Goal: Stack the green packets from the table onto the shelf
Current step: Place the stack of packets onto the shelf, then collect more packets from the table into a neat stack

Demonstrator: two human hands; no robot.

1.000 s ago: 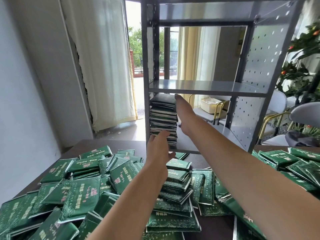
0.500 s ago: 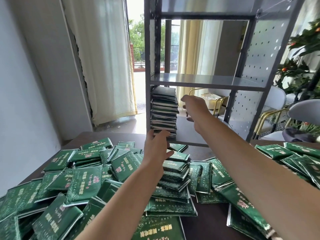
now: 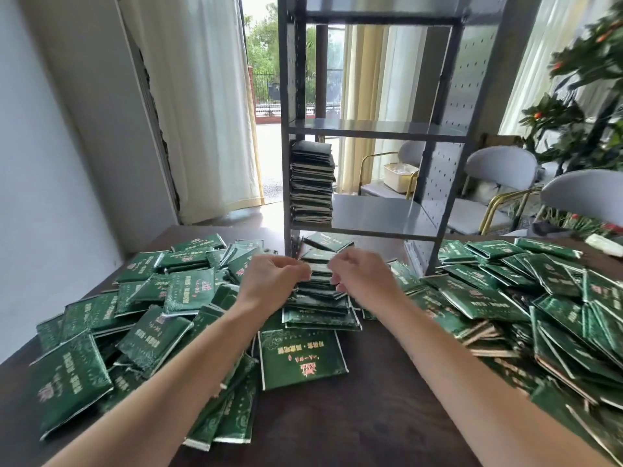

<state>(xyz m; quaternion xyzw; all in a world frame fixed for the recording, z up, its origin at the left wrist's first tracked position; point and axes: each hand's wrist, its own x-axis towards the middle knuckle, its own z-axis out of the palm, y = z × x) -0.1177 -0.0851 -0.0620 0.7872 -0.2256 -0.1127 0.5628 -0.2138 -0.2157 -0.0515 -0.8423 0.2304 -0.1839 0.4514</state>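
On the dark table, both hands sit at a small pile of green packets: left hand and right hand curl fingers around its sides. Shelf behind carries one tall stack at its left

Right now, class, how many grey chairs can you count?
3 grey chairs: one seen through the shelf, one just right of it, one at the far right; others may be hidden.

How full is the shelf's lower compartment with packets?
Partly full: one stack of packets stands at the left of the lower compartment, nearly reaching the shelf above; the rest is bare.
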